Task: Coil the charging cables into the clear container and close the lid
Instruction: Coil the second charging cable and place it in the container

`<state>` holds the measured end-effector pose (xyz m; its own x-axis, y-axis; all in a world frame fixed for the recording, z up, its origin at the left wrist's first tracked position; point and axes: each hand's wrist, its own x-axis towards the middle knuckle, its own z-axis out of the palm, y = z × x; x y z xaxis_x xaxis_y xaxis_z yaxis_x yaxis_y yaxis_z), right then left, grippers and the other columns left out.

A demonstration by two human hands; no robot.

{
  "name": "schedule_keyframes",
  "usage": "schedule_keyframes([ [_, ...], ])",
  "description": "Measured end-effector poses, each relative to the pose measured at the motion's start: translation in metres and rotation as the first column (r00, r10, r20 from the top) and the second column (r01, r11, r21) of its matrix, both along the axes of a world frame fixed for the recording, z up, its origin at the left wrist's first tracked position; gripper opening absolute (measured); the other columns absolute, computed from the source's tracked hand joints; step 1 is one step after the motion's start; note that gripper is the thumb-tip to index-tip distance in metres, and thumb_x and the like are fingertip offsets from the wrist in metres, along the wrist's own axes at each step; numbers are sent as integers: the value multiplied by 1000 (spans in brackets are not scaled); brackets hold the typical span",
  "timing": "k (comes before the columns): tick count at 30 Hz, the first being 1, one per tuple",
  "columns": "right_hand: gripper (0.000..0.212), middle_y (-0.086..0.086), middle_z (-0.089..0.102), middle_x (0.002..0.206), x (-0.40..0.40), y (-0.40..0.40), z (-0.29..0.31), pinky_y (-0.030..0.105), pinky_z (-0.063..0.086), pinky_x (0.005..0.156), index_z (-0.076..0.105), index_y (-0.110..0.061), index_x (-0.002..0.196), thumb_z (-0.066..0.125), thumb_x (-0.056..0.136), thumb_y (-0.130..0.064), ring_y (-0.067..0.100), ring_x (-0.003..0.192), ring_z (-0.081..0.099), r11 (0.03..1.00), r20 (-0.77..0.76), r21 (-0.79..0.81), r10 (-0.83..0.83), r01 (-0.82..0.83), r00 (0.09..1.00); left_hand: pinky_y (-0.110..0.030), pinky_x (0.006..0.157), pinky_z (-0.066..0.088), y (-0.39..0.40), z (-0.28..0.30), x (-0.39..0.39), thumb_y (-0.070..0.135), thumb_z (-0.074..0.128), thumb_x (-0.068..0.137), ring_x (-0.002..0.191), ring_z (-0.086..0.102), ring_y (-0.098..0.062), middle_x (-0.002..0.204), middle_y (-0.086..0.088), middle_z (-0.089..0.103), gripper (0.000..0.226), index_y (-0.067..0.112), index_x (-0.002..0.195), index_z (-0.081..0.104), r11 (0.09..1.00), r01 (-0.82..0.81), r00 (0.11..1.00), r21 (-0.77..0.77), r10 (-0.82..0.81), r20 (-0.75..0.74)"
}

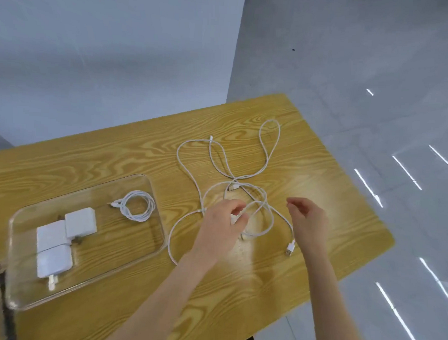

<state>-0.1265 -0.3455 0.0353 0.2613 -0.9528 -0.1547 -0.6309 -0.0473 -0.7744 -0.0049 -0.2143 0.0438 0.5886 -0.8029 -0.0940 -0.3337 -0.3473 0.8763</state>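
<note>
Left hand [222,221] mid-frame, pinching tangled white charging cables [267,156] on yellow wood-grain table [317,251]. Right hand [309,222] beside, loosely curled, grasping nothing. Clear plastic container [161,234] lower left, holding one coiled white cable [136,206].

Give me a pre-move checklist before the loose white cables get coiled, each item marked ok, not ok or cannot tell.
1. Clear plastic container open, room left: ok.
2. One coiled white cable already inside, beside three white charger blocks: ok.
3. Loose tangled white cables on wooden table, none over edge: ok.
4. Left hand gripping a strand: cannot tell.
5. Right hand free: ok.
6. Lid in reach: cannot tell.
</note>
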Motion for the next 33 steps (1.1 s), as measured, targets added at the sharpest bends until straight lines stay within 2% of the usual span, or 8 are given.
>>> schedule_keyframes([
  [4, 26, 11, 67, 110, -21, -9, -30, 29, 42, 81, 64, -6, 113, 52, 89, -10, 25, 103, 60, 999, -158, 14, -47, 50, 986, -30, 91, 46, -20, -16, -29, 20, 57, 89, 103, 59, -17, 107, -2, 63, 22, 20, 110, 61, 980, 167, 986, 106, -166, -23],
  [8, 36, 11, 54, 127, -28, -9, -57, 39, 43, 91, 53, -9, 125, 50, 90, -16, 32, 116, 52, 996, -322, 91, 16, 14, 947, -24, 101, 35, -26, -33, -47, 25, 51, 93, 121, 48, -13, 130, 1, 54, 40, 15, 132, 50, 936, 278, 956, 214, -291, 32],
  [13, 30, 13, 60, 118, -16, -3, -66, 37, 42, 91, 60, -7, 117, 48, 93, -20, 33, 108, 56, 998, -272, 54, 38, -24, 962, -18, 98, 30, -31, -42, -39, 23, 52, 92, 120, 47, -14, 128, 1, 54, 34, 13, 125, 55, 975, 132, 975, 176, -160, 154],
  [18, 34, 7, 67, 102, 6, 0, -62, 32, 45, 79, 61, -9, 114, 50, 93, -34, 25, 97, 61, 982, -177, 181, 88, -56, 980, -30, 108, 25, -33, -59, -17, 25, 44, 96, 131, 37, -20, 138, -1, 47, 42, 15, 137, 43, 936, 37, 889, 349, -190, 417],
  [23, 23, 4, 70, 92, 14, 0, -70, 32, 48, 66, 64, -12, 106, 53, 92, -26, 21, 77, 64, 980, -206, 197, 83, -42, 975, -33, 87, 42, -34, -69, -7, 18, 41, 97, 103, 59, -24, 114, -5, 63, 34, 14, 130, 50, 937, 23, 918, 350, -158, 363],
  [27, 23, 4, 68, 92, 14, -1, -62, 33, 48, 71, 65, -11, 106, 54, 92, -25, 23, 86, 63, 981, -190, 195, 62, -24, 980, -28, 66, 42, -36, -55, 5, 16, 48, 95, 71, 55, -20, 78, -9, 61, 22, 4, 92, 66, 983, -7, 973, 181, -35, 228],
  [30, 24, 4, 68, 98, 17, -2, -50, 39, 52, 78, 65, -10, 107, 53, 92, -24, 24, 89, 64, 988, -158, 154, 52, -27, 986, -15, 62, 36, -38, -26, 17, 14, 54, 92, 66, 54, -15, 72, -5, 62, 18, 4, 85, 68, 997, -59, 985, 52, 50, 164],
  [33, 26, 6, 67, 111, 21, -3, -36, 34, 44, 89, 67, -11, 109, 54, 91, -23, 23, 106, 58, 999, -141, 27, 28, -25, 990, -12, 59, 37, -35, 11, 31, 16, 57, 90, 61, 54, -4, 66, 4, 62, 15, 9, 87, 70, 991, -122, 988, -49, 126, 95],
])
